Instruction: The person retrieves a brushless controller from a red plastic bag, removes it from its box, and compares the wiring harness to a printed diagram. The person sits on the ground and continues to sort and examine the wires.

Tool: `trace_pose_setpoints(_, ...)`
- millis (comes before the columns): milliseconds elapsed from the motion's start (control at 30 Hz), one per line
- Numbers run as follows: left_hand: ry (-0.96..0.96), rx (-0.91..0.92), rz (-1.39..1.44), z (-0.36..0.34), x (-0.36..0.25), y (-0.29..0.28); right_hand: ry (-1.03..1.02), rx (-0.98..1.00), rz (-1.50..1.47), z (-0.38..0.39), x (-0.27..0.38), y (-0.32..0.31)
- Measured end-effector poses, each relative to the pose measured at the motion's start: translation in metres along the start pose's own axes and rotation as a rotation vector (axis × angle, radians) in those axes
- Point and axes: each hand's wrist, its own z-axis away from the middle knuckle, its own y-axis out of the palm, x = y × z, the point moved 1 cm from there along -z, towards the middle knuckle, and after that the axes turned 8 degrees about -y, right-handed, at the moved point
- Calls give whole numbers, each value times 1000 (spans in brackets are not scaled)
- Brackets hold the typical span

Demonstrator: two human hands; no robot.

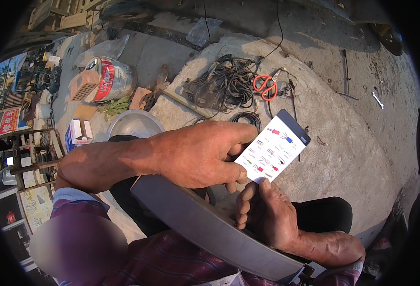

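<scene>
— Yard, left end: contents?
— Red sign; white-and-blue box; bucket, red label; metal bowl.
— Left hand: method, then pose?
— Best kept to the card's margin, in my judgement: light pinch, tips off the pictures, no bending. Pose: in from the left, back uppermost, forefinger and thumb drawn together at the left edge; they appear to have hold of the card.
— Centre?
— Wires, one tangled heap on the slab; scissors, orange handles, beside it.
— Card?
— One; white, dark top band, small coloured connectors pictured. Location: between the hands, above the slab, top toward upper right. Best angled to shed glare.
— Right hand?
— Best as a steady at the lower edge. Pose: in from lower right, thumb raised to that edge, fingers loosely curled beneath. Whether it grips, cannot tell.
— Far right?
— Wrench, on the ground.
</scene>
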Motion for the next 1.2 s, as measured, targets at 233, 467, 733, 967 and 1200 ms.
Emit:
trace_pose_setpoints(233, -3, -10, -10, -1, 2, 0, -8, 12, 13, 0, 1, 1)
trace_pose_setpoints(467, -21, -12, -34, -1, 1, -1, 1, 1, 23, 0, 2, 1)
trace_pose_setpoints(733, -18, -5, -37, 1, -4, -1, -8, 8, 25, -1, 2, 2)
trace_pose_setpoints(967, -18, 26, -69, -1, -6, -2, -13, 4, 32, 0, 3, 2)
trace_pose_setpoints(1200, -34, 26, -64, -1, -4, -3, -5, -9, -11, 1, 1, 3)
